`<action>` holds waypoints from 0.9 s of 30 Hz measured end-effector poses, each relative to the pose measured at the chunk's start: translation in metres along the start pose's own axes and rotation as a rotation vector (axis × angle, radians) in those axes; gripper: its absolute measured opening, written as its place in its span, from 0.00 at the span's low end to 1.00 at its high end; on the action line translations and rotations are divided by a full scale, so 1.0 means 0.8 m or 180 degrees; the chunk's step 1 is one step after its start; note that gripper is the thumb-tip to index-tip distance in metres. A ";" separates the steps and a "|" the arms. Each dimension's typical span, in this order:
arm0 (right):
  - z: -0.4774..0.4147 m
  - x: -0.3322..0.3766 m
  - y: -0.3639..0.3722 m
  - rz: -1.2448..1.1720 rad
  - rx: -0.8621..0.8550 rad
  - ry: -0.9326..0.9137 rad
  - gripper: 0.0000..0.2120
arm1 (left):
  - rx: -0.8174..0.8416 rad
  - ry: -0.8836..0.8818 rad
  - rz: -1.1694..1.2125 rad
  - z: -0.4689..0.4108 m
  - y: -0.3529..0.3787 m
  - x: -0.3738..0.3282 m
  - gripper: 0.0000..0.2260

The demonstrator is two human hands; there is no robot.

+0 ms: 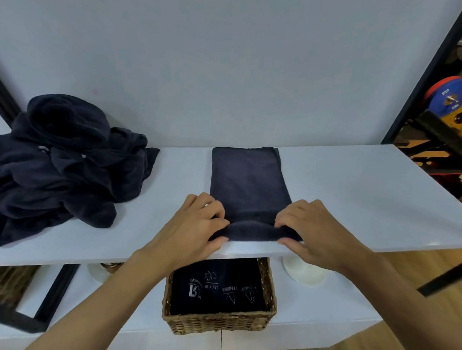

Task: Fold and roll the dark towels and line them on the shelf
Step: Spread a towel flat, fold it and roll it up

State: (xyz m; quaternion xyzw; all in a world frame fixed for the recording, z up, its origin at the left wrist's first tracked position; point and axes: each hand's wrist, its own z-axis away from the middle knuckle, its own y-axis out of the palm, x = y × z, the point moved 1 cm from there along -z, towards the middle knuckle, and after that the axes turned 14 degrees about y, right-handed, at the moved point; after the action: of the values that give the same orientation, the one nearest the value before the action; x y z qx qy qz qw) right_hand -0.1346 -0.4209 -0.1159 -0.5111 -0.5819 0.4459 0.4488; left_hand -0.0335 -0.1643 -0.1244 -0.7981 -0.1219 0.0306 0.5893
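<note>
Basket [218,324]: under the shelf [357,197], holds folded dark towels [218,302] with white print.
Towel [248,181]: flat on the shelf, middle.
My left hand [197,226], my right hand [311,230]: each pinches the towel's rolled near edge.

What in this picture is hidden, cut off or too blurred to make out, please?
Head view:
- The pile of towels: cut by the left edge; count unclear.
- The folded towel: rolled end's corners hidden under left hand and right hand.
- The basket: rear hidden by the shelf; print on its contents too blurred to read.
</note>
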 end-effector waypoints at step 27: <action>-0.096 -0.047 0.001 -0.2490 0.0567 0.1420 0.03 | -0.0466 -0.2083 0.2496 -0.057 -0.003 0.075 0.11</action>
State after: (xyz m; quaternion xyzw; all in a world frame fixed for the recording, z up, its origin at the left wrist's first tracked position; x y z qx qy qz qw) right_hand -0.0566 -0.4535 -0.1038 -0.2959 -0.5797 0.1702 0.7399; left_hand 0.0332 -0.1918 -0.1024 -0.7717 0.0067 0.4887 0.4071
